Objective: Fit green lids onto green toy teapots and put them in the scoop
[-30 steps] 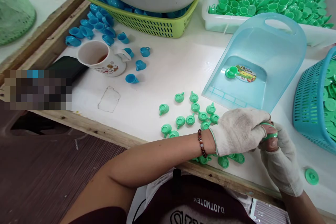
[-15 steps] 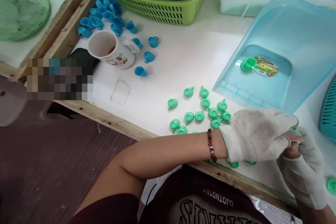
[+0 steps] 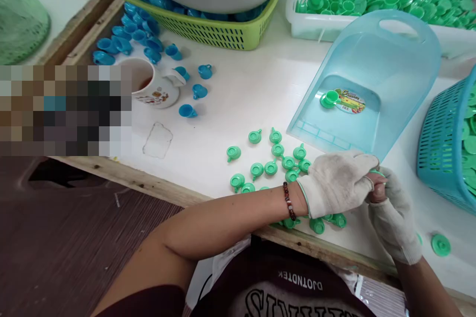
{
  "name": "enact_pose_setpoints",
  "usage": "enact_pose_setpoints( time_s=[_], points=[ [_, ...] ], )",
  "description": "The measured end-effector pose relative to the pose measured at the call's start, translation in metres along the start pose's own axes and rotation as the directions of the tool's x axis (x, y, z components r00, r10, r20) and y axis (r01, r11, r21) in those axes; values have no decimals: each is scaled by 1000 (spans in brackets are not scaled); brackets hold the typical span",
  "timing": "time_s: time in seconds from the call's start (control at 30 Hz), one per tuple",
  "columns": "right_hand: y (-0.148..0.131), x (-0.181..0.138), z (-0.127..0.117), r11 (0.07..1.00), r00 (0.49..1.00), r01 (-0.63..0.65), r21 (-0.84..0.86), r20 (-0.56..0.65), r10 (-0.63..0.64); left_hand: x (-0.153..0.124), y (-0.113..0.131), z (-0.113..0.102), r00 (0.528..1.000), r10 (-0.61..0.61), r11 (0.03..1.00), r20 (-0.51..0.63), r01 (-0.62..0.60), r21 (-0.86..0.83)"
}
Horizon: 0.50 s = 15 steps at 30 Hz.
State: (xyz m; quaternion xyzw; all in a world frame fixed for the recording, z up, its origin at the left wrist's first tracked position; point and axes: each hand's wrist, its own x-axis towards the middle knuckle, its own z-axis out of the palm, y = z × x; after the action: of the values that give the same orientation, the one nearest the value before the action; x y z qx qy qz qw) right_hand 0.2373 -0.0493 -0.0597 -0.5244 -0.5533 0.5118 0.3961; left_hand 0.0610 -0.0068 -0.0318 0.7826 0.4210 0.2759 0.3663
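Observation:
My left hand (image 3: 336, 183) and my right hand (image 3: 392, 218), both in white fingerless gloves, meet near the table's front edge. Their fingers are closed together on a small green plastic piece (image 3: 377, 173) that is mostly hidden between them. Several small green toy cups on saucers (image 3: 273, 161) lie on the white table just left of and under my left wrist. A single green saucer (image 3: 441, 245) lies to the right of my right hand.
A light-blue plastic scoop (image 3: 372, 84) holding one green cup (image 3: 329, 99) lies behind my hands. A blue basket (image 3: 439, 148) of green saucers stands right, a white tub (image 3: 316, 25) of green cups behind, a lime basket (image 3: 223, 34), loose blue cups (image 3: 148, 47) and a mug (image 3: 152, 86) left.
My hands stay joined on the green piece and have shifted only slightly. The view swung right and closer half a second ago, then back.

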Motion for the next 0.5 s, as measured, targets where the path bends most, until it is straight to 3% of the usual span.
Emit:
enact_pose_setpoints(
  time_s=[0.1, 0.2, 0.5],
  points=[
    [-4, 1, 4, 994, 999, -32, 102, 29, 29, 3, -3, -1, 1000, -4, 1000, -31, 4, -2],
    [-8, 1, 6, 987, 999, -38, 156, -18, 42, 3, -4, -2, 996, 13, 999, -85, -15, -30],
    [-10, -1, 2, 993, 994, -28, 115, -98, 40, 2, -1, -2, 996, 41, 998, -84, -44, -37]
  ],
)
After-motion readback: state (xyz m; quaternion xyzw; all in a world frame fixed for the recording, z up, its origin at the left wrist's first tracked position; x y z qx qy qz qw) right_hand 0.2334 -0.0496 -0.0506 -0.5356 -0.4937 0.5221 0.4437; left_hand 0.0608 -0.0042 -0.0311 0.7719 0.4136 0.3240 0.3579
